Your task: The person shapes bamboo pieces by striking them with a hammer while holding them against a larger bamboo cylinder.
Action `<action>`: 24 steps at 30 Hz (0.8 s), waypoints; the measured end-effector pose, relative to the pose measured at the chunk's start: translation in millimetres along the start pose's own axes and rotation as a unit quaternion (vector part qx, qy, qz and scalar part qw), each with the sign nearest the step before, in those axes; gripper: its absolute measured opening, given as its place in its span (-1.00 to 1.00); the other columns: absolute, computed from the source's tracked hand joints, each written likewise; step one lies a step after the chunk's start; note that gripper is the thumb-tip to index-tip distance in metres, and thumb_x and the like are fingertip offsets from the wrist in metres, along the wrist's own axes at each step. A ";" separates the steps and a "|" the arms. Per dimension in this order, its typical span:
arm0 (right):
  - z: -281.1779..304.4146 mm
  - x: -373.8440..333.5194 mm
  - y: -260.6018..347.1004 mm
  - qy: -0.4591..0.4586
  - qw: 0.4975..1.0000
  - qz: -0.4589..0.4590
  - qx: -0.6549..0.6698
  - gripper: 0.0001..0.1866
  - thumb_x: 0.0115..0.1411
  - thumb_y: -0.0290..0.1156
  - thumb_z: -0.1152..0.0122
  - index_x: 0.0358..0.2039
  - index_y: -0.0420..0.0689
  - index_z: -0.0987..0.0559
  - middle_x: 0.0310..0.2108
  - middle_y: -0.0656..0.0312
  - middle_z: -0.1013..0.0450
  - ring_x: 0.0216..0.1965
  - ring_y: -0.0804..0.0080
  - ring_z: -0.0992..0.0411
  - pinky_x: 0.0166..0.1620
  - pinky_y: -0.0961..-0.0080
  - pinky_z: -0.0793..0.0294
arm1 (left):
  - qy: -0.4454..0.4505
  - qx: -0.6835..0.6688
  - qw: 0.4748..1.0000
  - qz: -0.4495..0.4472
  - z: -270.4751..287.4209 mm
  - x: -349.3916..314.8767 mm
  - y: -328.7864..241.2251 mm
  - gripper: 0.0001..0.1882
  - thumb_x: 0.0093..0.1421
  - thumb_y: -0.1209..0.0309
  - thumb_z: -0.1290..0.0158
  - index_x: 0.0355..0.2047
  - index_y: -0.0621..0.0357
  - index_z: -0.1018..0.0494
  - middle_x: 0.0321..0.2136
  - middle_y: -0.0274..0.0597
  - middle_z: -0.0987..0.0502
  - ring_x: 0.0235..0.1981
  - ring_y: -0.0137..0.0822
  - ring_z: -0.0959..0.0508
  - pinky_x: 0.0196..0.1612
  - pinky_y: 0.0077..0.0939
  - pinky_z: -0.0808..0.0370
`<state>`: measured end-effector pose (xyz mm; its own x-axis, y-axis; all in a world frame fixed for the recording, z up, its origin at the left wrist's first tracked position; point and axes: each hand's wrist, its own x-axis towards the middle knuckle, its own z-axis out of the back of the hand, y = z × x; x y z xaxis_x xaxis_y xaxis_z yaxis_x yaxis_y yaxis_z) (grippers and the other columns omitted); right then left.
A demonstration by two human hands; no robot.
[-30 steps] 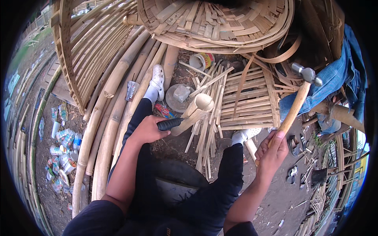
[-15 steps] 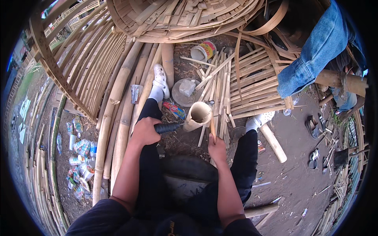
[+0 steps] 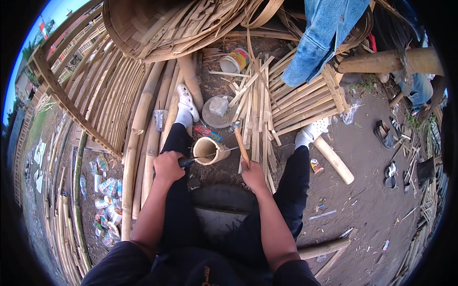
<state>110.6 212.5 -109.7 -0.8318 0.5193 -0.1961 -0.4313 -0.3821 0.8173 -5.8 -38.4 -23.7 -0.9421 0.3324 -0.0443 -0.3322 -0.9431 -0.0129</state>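
My left hand (image 3: 168, 165) is closed round the black handle of a knife (image 3: 186, 162). Its thin blade lies across the mouth of a short hollow bamboo tube (image 3: 222, 152), and the tip sticks out past the tube's right side. How deep the blade sits in the rim I cannot tell. My right hand (image 3: 253, 174) grips the wooden handle of a hammer (image 3: 242, 144), whose metal head points away from me, just right of the tube and apart from it. The tube stands between my legs, in front of a dark rounded seat-like object (image 3: 224, 198).
Split bamboo strips (image 3: 257, 112) lie heaped beyond the hammer, beside a slatted bamboo panel (image 3: 305, 107). Long bamboo poles (image 3: 139, 131) run along my left. A woven basket (image 3: 143, 33) stands at the far side. Another person's denim-clad leg (image 3: 310, 43) reaches in at upper right.
The knife blade now spans the tube's mouth, where before it was at the left rim. The tube and hammer sit further left in view, and the whole view has shifted.
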 end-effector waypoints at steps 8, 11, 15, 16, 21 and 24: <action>20.0 -6.5 5.3 -0.009 0.999 -0.020 0.044 -0.49 0.30 -0.08 -0.01 -0.47 -0.35 -0.54 -0.59 -0.23 -0.43 -0.45 -0.23 -0.45 -0.31 0.07 -0.39 | -0.043 -0.062 0.997 -0.018 17.1 -0.7 -36.7 -0.66 -0.24 0.17 -0.38 -0.38 -0.12 -0.67 -0.44 -0.21 -0.63 -0.34 -0.17 -0.63 -0.26 -0.31 -0.57; 25.2 -5.1 4.8 -0.024 0.993 -0.028 0.112 -0.51 0.31 -0.11 -0.02 -0.48 -0.35 -0.52 -0.65 -0.17 -0.39 -0.53 -0.16 -0.43 -0.37 0.12 -0.37 | -0.072 -0.062 0.995 -0.010 20.6 11.1 -44.5 -0.65 -0.25 0.17 -0.38 -0.37 -0.12 -0.67 -0.44 -0.19 -0.64 -0.36 -0.16 -0.63 -0.27 -0.31 -0.57; 25.6 3.9 -19.5 -0.064 0.987 -0.013 0.144 -0.51 0.32 -0.10 0.00 -0.51 -0.32 -0.49 -0.71 -0.01 -0.34 -0.64 0.08 -0.37 -0.50 0.24 -0.32 | -0.058 -0.067 0.996 -0.014 34.1 29.4 -58.8 -0.66 -0.21 0.15 -0.35 -0.35 -0.13 -0.67 -0.44 -0.19 -0.63 -0.36 -0.16 -0.63 -0.27 -0.30 -0.57; 26.3 7.8 -27.6 -0.070 0.987 -0.005 0.143 -0.50 0.33 -0.09 0.00 -0.52 -0.31 -0.46 -0.74 0.11 -0.30 -0.72 0.26 -0.32 -0.60 0.32 -0.29 | -0.050 -0.064 0.997 -0.016 37.0 34.3 -63.8 -0.68 -0.20 0.17 -0.33 -0.36 -0.13 -0.67 -0.43 -0.18 -0.63 -0.35 -0.15 -0.63 -0.25 -0.29 -0.57; 24.8 20.5 -44.5 -0.060 0.987 -0.003 0.147 -0.48 0.35 -0.05 0.03 -0.56 -0.27 -0.43 -0.79 0.28 -0.21 -0.82 0.48 -0.24 -0.75 0.46 -0.23 | -0.058 -0.022 0.997 -0.053 5.4 59.8 -67.6 -0.65 -0.21 0.15 -0.30 -0.36 -0.06 -0.65 -0.44 -0.13 -0.62 -0.32 -0.12 -0.63 -0.22 -0.25 -0.57; 27.9 21.9 -47.7 -0.080 0.988 0.024 0.129 -0.48 0.35 -0.05 0.03 -0.56 -0.27 -0.43 -0.80 0.27 -0.22 -0.83 0.46 -0.24 -0.75 0.45 -0.22 | 0.043 0.009 0.995 -0.090 19.9 64.9 -77.1 -0.59 -0.12 0.08 -0.23 -0.27 -0.01 -0.63 -0.35 -0.08 -0.62 -0.24 -0.11 -0.62 -0.12 -0.24 -0.55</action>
<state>122.7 263.4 -137.9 -0.7743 0.6274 -0.0831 -0.2723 -0.2117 0.9386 -42.2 56.0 -5.7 -0.8605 0.4932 -0.1275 -0.4961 -0.8682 -0.0102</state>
